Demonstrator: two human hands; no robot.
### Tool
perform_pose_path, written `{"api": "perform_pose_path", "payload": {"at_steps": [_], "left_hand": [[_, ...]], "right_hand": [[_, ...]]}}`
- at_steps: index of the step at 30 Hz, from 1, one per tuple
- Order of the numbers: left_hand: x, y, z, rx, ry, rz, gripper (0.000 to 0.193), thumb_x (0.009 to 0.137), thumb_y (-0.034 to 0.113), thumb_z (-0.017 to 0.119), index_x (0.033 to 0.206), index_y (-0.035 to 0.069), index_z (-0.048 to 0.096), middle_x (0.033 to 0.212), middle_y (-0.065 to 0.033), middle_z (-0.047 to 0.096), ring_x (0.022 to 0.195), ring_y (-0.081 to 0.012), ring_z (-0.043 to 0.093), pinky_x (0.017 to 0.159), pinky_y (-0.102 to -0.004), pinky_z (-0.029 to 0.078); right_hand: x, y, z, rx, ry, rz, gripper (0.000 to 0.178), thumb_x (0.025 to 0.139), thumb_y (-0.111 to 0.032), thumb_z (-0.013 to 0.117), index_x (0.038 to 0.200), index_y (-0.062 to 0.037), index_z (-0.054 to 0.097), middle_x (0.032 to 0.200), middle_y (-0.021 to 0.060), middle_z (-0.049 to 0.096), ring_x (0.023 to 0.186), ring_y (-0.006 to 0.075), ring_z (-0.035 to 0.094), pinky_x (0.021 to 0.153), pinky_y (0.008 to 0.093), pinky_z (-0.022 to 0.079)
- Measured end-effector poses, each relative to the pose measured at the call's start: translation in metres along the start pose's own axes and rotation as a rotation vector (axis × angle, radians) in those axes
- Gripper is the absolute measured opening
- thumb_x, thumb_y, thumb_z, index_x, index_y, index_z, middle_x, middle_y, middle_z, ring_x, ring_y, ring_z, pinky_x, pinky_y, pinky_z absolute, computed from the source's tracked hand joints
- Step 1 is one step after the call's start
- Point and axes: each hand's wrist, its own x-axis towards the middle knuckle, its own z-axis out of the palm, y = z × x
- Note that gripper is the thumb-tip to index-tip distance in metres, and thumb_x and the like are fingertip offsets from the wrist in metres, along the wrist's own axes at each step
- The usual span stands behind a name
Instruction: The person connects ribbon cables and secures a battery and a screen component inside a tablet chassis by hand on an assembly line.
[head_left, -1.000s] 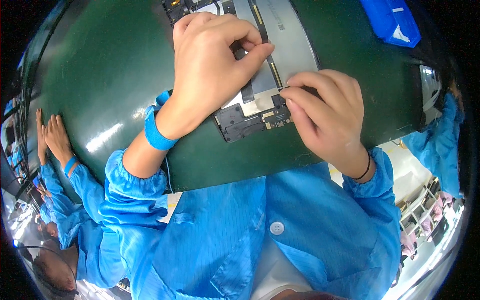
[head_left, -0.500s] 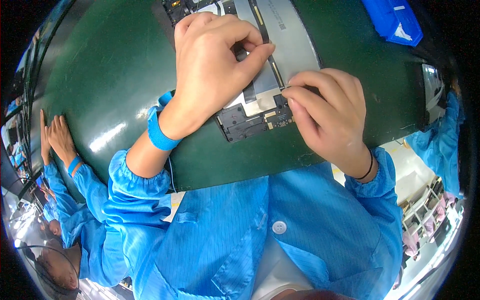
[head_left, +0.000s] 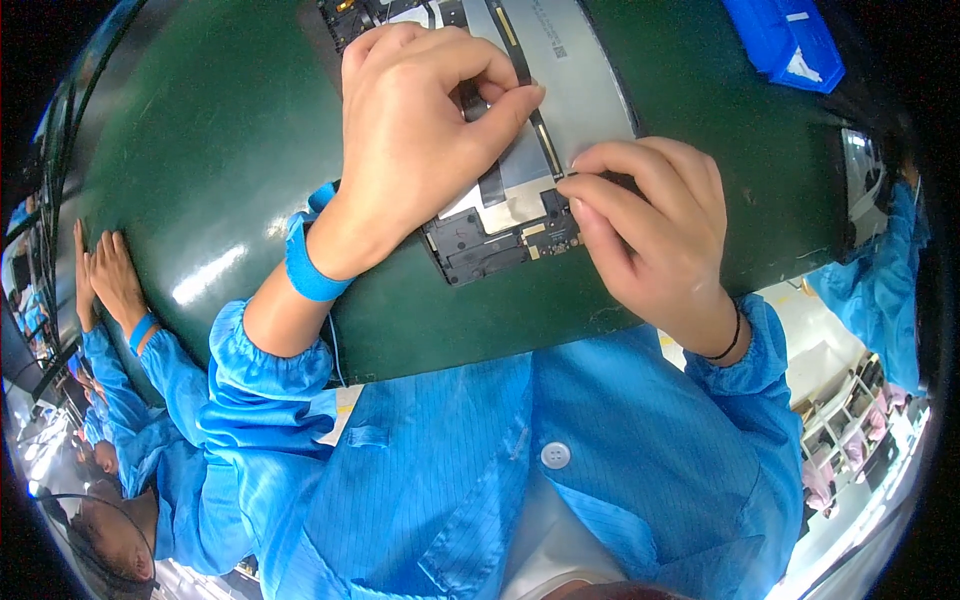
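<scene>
An opened tablet-like device [head_left: 478, 258] lies on the green work surface, with black parts and small circuit pieces at its near end and a silver panel [head_left: 590, 105] along its right. A narrow black flex cable [head_left: 546, 150] with gold-coloured strips runs lengthwise over it. My left hand [head_left: 415, 125], wearing a blue wrist strap [head_left: 312, 268], is closed in a pinch on the cable's middle and hides part of the device. At the cable's near end, my right hand [head_left: 662, 215] has thumb and forefinger pinched together on it; the exact contact is partly hidden by the fingertips.
A blue bin [head_left: 785, 45] stands at the far right of the green table [head_left: 240, 150]. A co-worker's hands [head_left: 115, 275] rest on the table at the left. Dark cables [head_left: 75, 150] run along the left edge. Another blue sleeve [head_left: 870, 290] shows at the right.
The device and both my hands appear shifted very slightly left in the picture. Both pinches on the cable look the same as before.
</scene>
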Motion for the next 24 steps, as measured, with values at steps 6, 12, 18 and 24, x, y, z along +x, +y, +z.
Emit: {"api": "perform_pose_path", "payload": {"at_steps": [6,12,18,24], "left_hand": [[-0.001,0.003,0.001,-0.053,0.052,-0.006,0.013,0.072,0.018,0.077,0.067,0.012,0.067,0.064,0.0025,0.061,0.067,-0.0189,0.056,0.079,-0.0359,0.036],[0.001,0.002,0.002,-0.016,0.061,0.027,0.012,0.071,0.018,0.077,0.067,0.013,0.067,0.065,0.0025,0.062,0.067,-0.0193,0.056,0.078,-0.0358,0.037],[-0.001,0.004,0.003,-0.009,0.082,0.039,0.014,0.071,0.018,0.077,0.063,0.013,0.067,0.063,0.0037,0.062,0.067,-0.0195,0.057,0.077,-0.0363,0.037],[0.011,0.024,-0.012,-0.065,-0.049,-0.120,0.015,0.071,0.011,0.077,0.066,0.010,0.063,0.062,-0.0011,0.057,0.066,-0.0213,0.051,0.075,-0.0356,0.035]], "right_hand": [[-0.002,0.001,0.001,-0.024,0.015,-0.003,0.019,0.072,-0.011,0.071,0.090,-0.0130,0.068,0.095,-0.0019,0.063,0.089,0.0208,0.058,0.078,0.0359,0.042],[0.000,0.002,0.000,-0.019,0.004,0.000,0.018,0.071,-0.011,0.071,0.089,-0.0128,0.067,0.095,-0.0022,0.063,0.089,0.0208,0.057,0.078,0.0361,0.042],[-0.003,-0.001,-0.002,-0.045,-0.028,-0.010,0.019,0.071,-0.010,0.071,0.090,-0.0114,0.067,0.100,-0.0014,0.064,0.093,0.0209,0.058,0.079,0.0366,0.042],[-0.002,-0.004,-0.004,-0.080,-0.081,-0.025,0.019,0.074,-0.005,0.070,0.093,-0.0088,0.068,0.116,0.0023,0.067,0.107,0.0249,0.058,0.088,0.0379,0.041]]}}
